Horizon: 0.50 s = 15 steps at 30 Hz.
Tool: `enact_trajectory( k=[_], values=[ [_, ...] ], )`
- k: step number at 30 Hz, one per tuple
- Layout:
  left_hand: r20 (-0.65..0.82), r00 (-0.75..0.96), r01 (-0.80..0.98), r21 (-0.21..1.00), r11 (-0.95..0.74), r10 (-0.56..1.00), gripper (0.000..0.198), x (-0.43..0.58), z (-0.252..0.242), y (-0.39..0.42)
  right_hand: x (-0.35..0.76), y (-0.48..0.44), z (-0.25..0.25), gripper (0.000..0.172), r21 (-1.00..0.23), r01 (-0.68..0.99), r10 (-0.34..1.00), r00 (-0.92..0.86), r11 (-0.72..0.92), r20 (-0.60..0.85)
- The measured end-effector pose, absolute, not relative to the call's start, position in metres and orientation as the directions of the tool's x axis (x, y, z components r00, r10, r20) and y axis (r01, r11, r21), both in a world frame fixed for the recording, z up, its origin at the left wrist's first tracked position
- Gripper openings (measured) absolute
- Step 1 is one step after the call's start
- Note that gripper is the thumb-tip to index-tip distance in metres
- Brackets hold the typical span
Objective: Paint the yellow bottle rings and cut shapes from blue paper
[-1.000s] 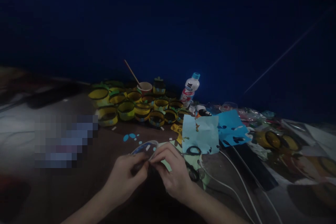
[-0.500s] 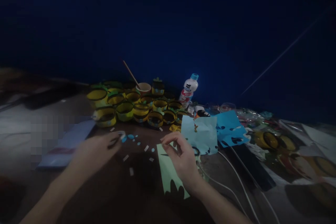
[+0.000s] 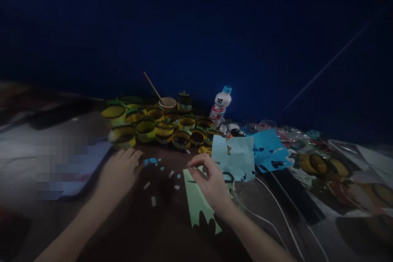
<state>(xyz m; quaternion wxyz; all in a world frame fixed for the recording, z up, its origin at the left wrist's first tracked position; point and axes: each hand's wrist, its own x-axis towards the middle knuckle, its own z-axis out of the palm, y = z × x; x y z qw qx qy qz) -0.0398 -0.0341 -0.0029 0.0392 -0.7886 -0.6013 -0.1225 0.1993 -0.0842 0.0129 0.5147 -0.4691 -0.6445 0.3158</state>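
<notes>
My left hand (image 3: 121, 172) is back-up over the dark table, left of several small blue paper cut-outs (image 3: 152, 160). Its fingers are bent and closed, and their tips are hidden, so anything in them does not show. My right hand (image 3: 210, 180) hovers over a light green paper sheet (image 3: 196, 196) with a jagged cut edge. Thumb and forefinger meet in a pinch; what lies between them is too small to make out. Small white paper strips (image 3: 154, 201) are scattered on the table between my hands.
Several yellow-and-black cups (image 3: 146, 131) stand in rows at the back. Behind them is a paper cup (image 3: 168, 103) with a stick; a bottle (image 3: 221, 104) stands right of these. Pale blue paper (image 3: 236, 155), bright blue paper (image 3: 272, 151) and white cables (image 3: 273, 196) lie to the right.
My left hand has turned palm-down and its fingers have dropped toward the table; the loop-like thing at its fingertips no longer shows. My right hand has barely moved.
</notes>
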Motion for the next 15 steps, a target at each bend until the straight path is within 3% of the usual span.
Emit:
enact_trajectory(
  k=[4,15],
  values=[
    [0.24,0.323,0.943,-0.003,-0.332,0.916,0.029,-0.039,-0.021,-0.029,0.199,-0.083,0.01,0.011,-0.886,0.288,0.929,-0.038,0.362,0.368],
    [0.197,0.29,0.932,0.164,-0.323,0.936,0.021,-0.041,-0.024,-0.022,0.2,-0.083,0.005,0.01,-0.871,0.312,0.922,-0.05,0.38,0.384]
  ],
)
